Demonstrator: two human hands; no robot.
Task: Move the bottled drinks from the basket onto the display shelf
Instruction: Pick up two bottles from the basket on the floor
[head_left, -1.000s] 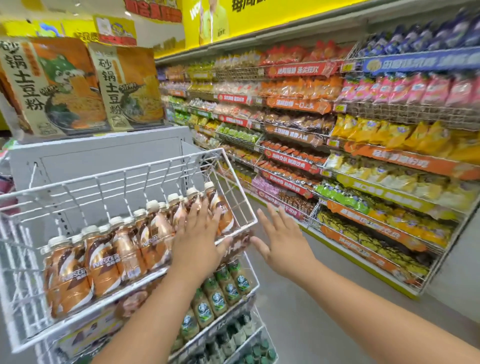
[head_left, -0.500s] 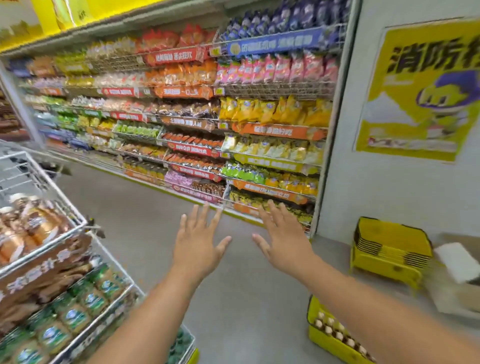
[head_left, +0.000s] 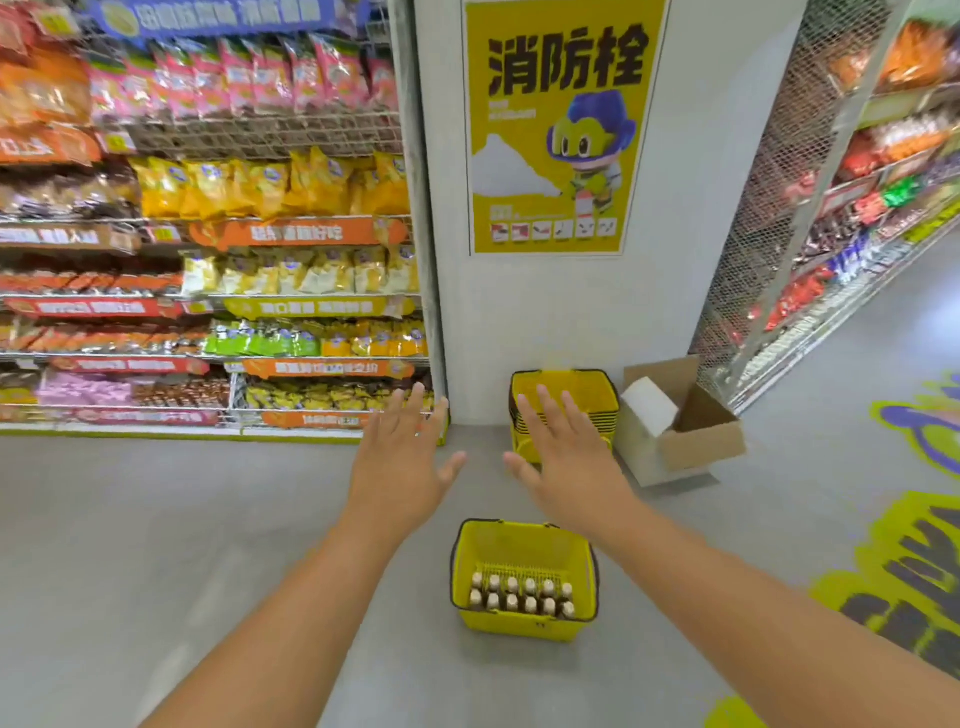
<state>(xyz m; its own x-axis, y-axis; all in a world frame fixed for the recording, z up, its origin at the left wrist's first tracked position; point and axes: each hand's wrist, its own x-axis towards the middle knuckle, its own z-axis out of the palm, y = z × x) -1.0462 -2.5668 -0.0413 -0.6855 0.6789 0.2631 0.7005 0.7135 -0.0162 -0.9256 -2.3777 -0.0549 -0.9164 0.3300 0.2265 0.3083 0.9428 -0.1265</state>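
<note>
- Grey floor (head_left: 156, 545), snack shelves (head_left: 208, 260) left, yellow poster (head_left: 561, 124) ahead.
- Yellow basket (head_left: 524, 545) on the floor holds the bottled drinks (head_left: 519, 595).
- Left hand (head_left: 400, 467) and right hand (head_left: 566, 462) spread wide, empty, above it.
- Wire drinks rack gone from view; basket now fully visible.

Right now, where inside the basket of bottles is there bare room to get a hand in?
The far half of the yellow basket is bare mesh floor, bordered by its back wall and the bottles. The near half is crowded: two tight rows of capped bottles against the front wall. Both the left hand and the right hand are open and hold nothing.
</note>
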